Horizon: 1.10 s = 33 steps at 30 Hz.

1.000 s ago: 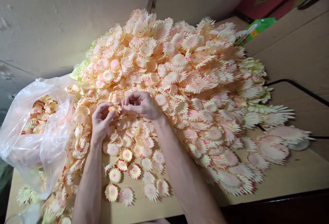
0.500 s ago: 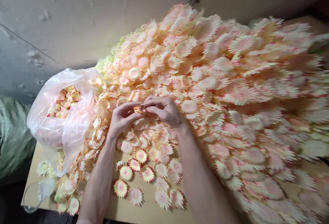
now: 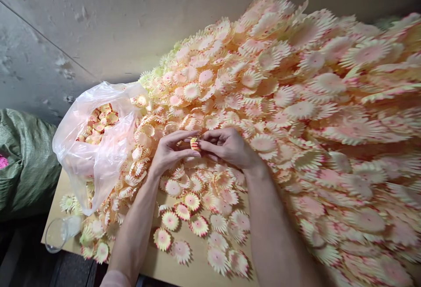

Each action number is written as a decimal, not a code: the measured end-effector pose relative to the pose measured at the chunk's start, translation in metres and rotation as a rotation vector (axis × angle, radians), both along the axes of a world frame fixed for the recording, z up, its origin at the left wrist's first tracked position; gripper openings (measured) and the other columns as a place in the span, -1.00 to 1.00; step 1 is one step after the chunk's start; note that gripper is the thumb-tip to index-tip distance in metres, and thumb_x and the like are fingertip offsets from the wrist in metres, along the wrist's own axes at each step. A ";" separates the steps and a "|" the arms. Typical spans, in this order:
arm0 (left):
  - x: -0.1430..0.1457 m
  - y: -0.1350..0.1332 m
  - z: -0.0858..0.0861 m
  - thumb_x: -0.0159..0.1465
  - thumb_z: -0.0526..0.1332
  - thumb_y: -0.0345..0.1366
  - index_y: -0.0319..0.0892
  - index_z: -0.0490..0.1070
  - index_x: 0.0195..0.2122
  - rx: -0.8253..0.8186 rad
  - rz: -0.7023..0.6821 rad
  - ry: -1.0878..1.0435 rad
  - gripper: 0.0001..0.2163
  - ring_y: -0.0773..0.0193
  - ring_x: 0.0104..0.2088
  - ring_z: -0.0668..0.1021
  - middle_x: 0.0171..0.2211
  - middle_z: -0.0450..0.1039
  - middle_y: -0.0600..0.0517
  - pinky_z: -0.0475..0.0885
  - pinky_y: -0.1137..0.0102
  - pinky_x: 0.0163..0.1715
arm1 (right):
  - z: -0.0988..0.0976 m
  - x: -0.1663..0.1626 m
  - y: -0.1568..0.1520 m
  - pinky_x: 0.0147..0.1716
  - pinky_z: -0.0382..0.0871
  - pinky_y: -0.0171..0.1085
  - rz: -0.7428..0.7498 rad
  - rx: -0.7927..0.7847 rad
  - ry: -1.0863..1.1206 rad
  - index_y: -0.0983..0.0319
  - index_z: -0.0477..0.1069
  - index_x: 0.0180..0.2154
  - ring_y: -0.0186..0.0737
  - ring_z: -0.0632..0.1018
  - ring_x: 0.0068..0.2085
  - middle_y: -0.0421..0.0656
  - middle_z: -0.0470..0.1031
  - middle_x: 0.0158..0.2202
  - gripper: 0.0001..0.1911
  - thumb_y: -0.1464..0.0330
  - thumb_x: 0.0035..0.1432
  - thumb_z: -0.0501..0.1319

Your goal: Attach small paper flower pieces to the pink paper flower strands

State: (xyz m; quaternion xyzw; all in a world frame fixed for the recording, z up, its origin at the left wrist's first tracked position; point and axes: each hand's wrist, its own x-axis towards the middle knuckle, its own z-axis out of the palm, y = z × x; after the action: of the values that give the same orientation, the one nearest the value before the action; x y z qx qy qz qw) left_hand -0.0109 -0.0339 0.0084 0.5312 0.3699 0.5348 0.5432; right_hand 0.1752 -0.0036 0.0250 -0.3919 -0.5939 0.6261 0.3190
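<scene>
Between my two hands, over the pile, is a small artificial flower piece (image 3: 194,144), yellow with red stripes and cupped inward. My left hand (image 3: 169,150) pinches it from the left, thumb below and fingers above. From the other side, the thumb and fingers of my right hand (image 3: 233,147) close on it; some right fingertips are hidden behind it. Under and around both hands lie many flat, cream-pink flower pieces (image 3: 263,143) with fringed edges. Several yellow ones with red rims (image 3: 170,220) rest on the board between my forearms.
A clear plastic bag (image 3: 112,159) at the left holds cupped red-yellow flower pieces (image 3: 101,120). A clear cup (image 3: 56,235) sits near the table's (image 3: 158,269) front left corner. Beyond it stands a green woven sack (image 3: 28,168). The large heap rises toward the wall (image 3: 131,23).
The camera view has turned left, so everything sits further right. The striped flower piece now shows clearly between my fingertips, and my right hand has closed in more around it.
</scene>
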 end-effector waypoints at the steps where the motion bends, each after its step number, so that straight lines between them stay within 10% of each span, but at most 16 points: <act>1: 0.000 0.000 0.000 -0.12 0.56 -0.29 -0.10 0.64 -0.15 0.023 -0.003 0.027 -0.56 0.15 -0.11 0.57 -0.14 0.58 -0.07 0.49 0.33 -0.16 | 0.001 0.000 0.000 -0.76 0.04 -0.46 0.014 -0.018 0.018 0.29 0.48 -0.51 -0.49 0.26 -0.73 -0.29 0.34 -0.73 -0.72 0.21 -0.01 0.42; 10: 0.001 -0.004 0.007 0.14 0.41 -0.15 -0.20 0.62 -0.16 -0.052 0.156 0.079 -0.70 0.38 -0.43 0.49 -0.33 0.57 0.00 0.40 0.47 -0.38 | 0.011 -0.011 -0.002 -0.45 0.61 -0.26 0.093 -0.215 0.294 0.29 0.45 -0.45 -0.23 0.62 -0.53 -0.12 0.59 -0.53 -0.62 0.12 -0.04 0.45; 16: 0.003 -0.002 0.004 0.20 0.36 -0.09 -0.20 0.60 -0.11 -0.034 0.240 0.073 -0.67 0.50 -0.58 0.24 -0.59 0.29 0.15 0.20 0.55 -0.58 | 0.010 -0.008 -0.003 -0.22 0.65 -0.10 0.108 -0.241 0.414 0.29 0.46 -0.45 -0.13 0.68 -0.38 -0.16 0.55 -0.50 -0.67 0.16 0.01 0.44; 22: -0.003 0.004 0.003 0.16 0.38 -0.02 -0.07 0.58 -0.14 -0.102 0.283 -0.205 -0.68 0.51 -0.52 0.41 -0.46 0.40 0.13 0.46 0.53 -0.43 | 0.014 0.003 -0.006 0.01 0.51 0.04 0.174 -0.151 0.567 0.28 0.43 -0.54 0.03 0.63 -0.04 0.04 0.61 -0.17 -0.70 0.24 0.07 0.40; 33: -0.004 0.004 0.004 0.05 0.48 -0.13 -0.07 0.50 -0.11 -0.085 0.209 -0.158 -0.60 0.25 -0.21 0.63 -0.02 0.54 -0.07 0.58 0.38 -0.24 | 0.007 -0.003 0.002 -0.53 0.33 -0.32 -0.094 0.050 0.500 0.26 0.34 -0.67 -0.36 0.41 -0.47 -0.13 0.41 -0.41 -0.50 0.06 0.00 0.42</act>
State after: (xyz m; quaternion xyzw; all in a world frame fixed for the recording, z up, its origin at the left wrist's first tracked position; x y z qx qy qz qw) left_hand -0.0148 -0.0302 0.0127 0.4224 0.4018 0.6123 0.5340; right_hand 0.1726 -0.0016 0.0322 -0.2442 -0.4931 0.6729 0.4943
